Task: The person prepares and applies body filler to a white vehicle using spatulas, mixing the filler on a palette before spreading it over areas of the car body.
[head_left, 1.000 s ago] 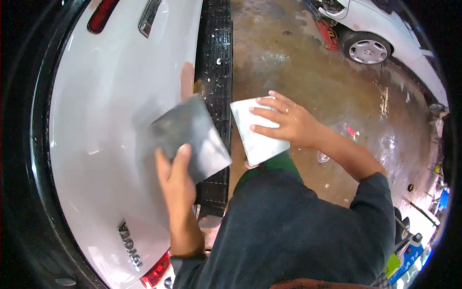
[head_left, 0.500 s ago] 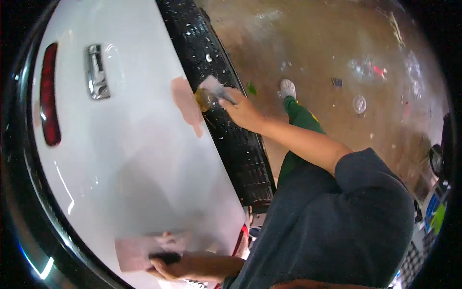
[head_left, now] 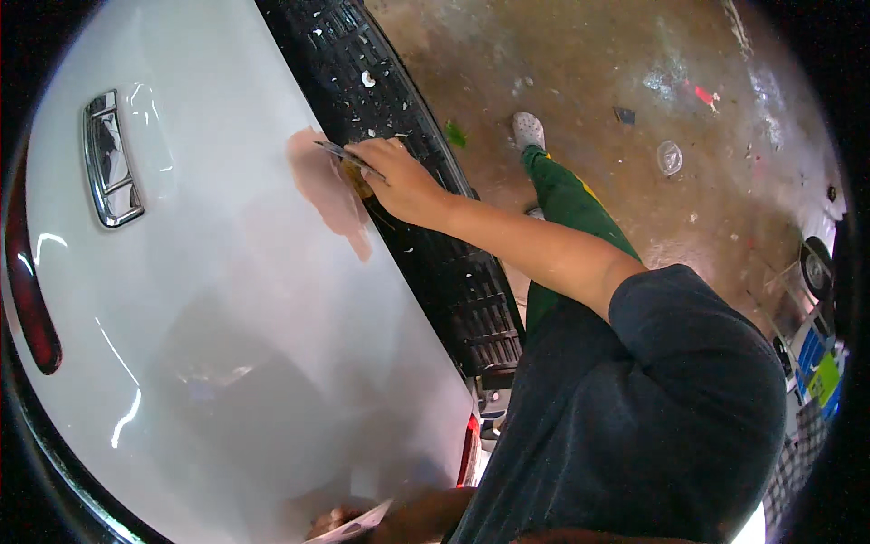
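A white pickup tailgate (head_left: pixel 236 272) fills the left side, with a smooth pinkish-beige patch of filler (head_left: pixel 319 186) near its right edge. My right hand (head_left: pixel 399 181) is closed around a thin, flat filler spreader (head_left: pixel 349 158). Its blade appears nearly edge-on and meets the upper part of the patch. At the bottom edge, my left hand (head_left: pixel 333 519) grips a flat pale board (head_left: pixel 361 524), seen almost from its edge. The picture's border cuts off much of that board, and its surface is hidden.
A chrome handle (head_left: pixel 111 163) and a red lamp (head_left: pixel 34 299) are on the tailgate. The black ribbed bumper (head_left: pixel 453 263), littered with pale flecks, runs beside it. My shoe (head_left: pixel 528 131) stands on the wet brown floor, where a clear plastic lid (head_left: pixel 669 158) lies.
My right hand brought the spreader left from over the bumper onto the patch. My left hand lowered the board toward the bottom edge and tipped it edge-on. The view shifted, moving the handle left.
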`<state>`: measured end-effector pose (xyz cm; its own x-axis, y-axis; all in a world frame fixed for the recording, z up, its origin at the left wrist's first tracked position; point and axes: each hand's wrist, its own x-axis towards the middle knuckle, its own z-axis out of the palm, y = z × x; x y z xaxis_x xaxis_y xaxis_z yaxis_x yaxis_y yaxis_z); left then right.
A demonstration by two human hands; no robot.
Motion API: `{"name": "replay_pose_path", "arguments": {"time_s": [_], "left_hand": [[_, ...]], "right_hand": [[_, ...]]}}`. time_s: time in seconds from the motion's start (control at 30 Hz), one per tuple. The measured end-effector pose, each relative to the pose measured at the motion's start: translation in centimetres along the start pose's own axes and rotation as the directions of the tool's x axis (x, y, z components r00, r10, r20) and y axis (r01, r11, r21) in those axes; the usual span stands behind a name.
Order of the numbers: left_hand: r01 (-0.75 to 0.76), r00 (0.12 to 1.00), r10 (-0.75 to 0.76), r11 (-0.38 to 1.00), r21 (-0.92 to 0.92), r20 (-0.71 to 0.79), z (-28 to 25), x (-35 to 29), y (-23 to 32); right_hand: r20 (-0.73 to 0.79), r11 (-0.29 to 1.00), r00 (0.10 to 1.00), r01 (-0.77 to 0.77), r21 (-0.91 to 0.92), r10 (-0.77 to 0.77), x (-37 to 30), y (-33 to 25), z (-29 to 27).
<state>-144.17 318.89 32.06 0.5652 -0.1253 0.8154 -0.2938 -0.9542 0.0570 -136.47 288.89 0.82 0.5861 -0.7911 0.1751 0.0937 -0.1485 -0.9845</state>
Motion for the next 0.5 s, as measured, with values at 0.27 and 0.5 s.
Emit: {"name": "replay_pose_path", "arguments": {"time_s": [0.27, 0.5], "left_hand": [[0.076, 0.996, -0.089, 0.888, -0.454, -0.008, -0.2, 0.7, 0.5], [0.001, 0.996, 0.055, 0.793, -0.609, 0.074, 0.4, 1.2, 2.4]], "right_hand": [[0.001, 0.996, 1.0, 0.025, -0.085, -0.025, 0.9, 0.2, 1.2], [0.066, 0.989, 0.996, 0.064, -0.132, -0.056, 0.2, -0.5, 2.6]]}}
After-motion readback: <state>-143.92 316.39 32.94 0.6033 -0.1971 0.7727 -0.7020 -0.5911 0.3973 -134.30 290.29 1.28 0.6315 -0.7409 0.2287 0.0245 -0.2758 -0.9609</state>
